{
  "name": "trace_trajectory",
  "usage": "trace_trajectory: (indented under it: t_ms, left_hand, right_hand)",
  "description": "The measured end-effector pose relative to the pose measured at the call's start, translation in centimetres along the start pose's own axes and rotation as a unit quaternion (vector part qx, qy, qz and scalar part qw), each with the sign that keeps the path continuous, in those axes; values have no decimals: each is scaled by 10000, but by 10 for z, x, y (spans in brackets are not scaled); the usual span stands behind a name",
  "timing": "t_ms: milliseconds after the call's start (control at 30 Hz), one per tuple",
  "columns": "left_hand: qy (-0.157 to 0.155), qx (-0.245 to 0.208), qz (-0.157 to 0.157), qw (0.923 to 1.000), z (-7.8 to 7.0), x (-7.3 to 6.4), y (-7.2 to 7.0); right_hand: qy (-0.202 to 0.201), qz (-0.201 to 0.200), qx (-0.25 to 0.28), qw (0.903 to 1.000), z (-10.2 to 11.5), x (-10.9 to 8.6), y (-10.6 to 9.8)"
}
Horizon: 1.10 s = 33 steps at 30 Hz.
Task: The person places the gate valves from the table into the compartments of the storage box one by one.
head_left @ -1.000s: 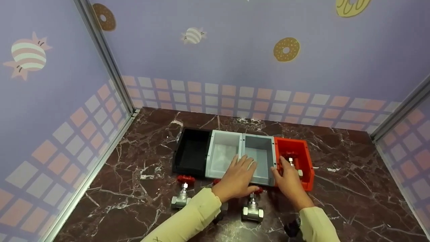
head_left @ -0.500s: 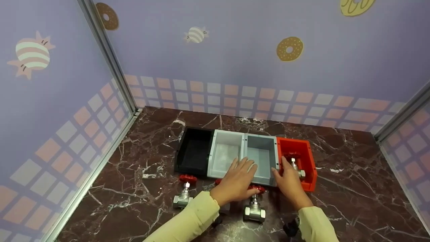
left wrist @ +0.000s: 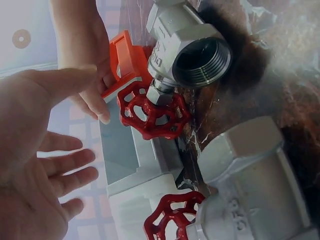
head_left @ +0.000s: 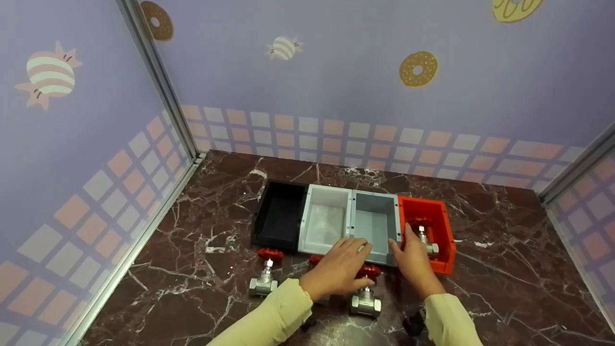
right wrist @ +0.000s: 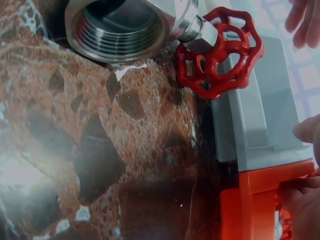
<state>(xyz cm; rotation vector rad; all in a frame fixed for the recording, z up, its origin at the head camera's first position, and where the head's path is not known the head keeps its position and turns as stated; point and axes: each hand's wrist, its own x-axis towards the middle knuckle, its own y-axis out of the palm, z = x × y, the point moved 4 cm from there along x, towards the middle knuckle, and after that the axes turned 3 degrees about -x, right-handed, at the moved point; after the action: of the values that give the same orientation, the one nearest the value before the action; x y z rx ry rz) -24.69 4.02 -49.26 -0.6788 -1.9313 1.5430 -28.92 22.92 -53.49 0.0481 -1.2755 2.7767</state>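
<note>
My right hand pinches the adjoining walls of the grey bin and the orange-red bin, thumb on the grey side, fingers inside the orange-red one. In that bin lies a gate valve. My left hand hovers over the front of the white bin and grey bin, fingers spread and holding nothing in the left wrist view. Below it lies a steel gate valve with a red handwheel. Another valve, mostly hidden in the head view, lies beneath the left forearm.
A black bin closes the row on the left. One more gate valve lies before it on the dark marbled tabletop. A dark object sits by the right sleeve. Patterned panels enclose the back and sides.
My left hand has drawn back slightly from the white and grey bins toward the valves. My right hand keeps its place at the bin walls. The head view has shifted slightly.
</note>
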Motion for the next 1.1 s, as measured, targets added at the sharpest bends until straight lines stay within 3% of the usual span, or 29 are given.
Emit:
trace_trajectory:
  t_ms: [300,533,967,1100]
  left_hand:
    - [197,-126,491,9985,-2,-3,7]
    - [314,42,539,9980,-3,-7,13]
    - [390,107,638,9971,-5,-10,26]
    - [412,226,529,9975,-6,-11,28]
  right_hand:
    - [-4,-53,20,10000,0,1,-1]
    - [-101,-197,-52,9997,1,2,-4]
    - [139,-2,-105,9998,2,5,-4]
    - [60,-107,-114,9999,2,6,-3]
